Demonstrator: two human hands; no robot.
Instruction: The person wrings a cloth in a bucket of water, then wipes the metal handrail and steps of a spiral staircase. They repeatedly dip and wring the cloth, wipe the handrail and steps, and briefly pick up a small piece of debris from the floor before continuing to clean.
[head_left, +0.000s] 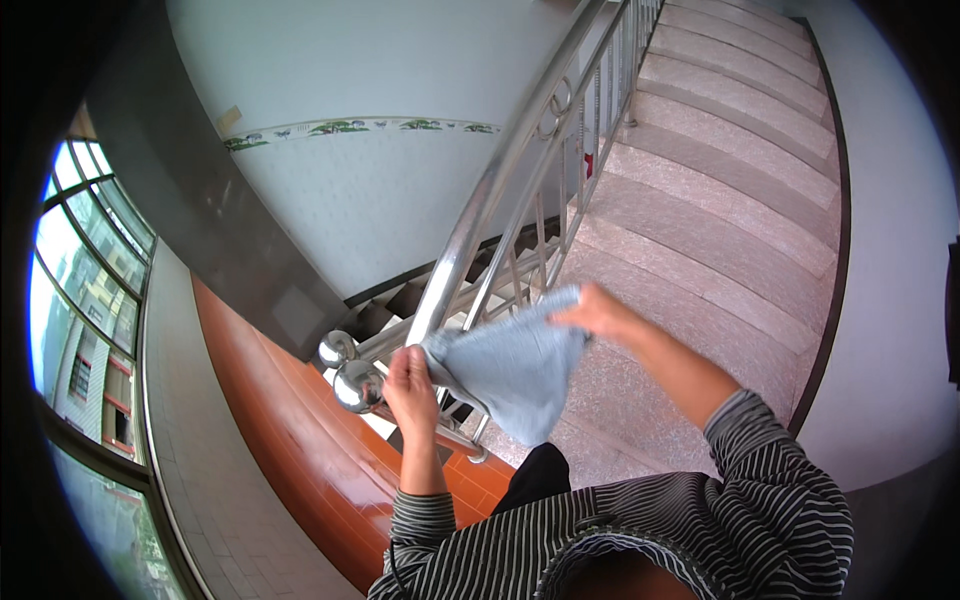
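Note:
A light blue cloth (517, 367) is stretched between my two hands, its lower edge hanging in a loose fold. My left hand (411, 379) grips its left corner, beside the lower end of the stainless steel handrail (450, 270). Higher and to the right, my right hand (600, 311) holds the other upper corner; it looks slightly blurred. Part of the railing's lower end is hidden behind the cloth. Just left of my left hand are two polished metal balls (358, 386) at the railing's end.
Speckled pink stone stairs (712, 195) rise to the right of the railing. A darker flight (390, 304) lies beyond it. Orange floor tiles (360, 487) stretch below left, beside a window (97, 300). A dark pillar (217, 195) and a white wall (375, 195) stand behind.

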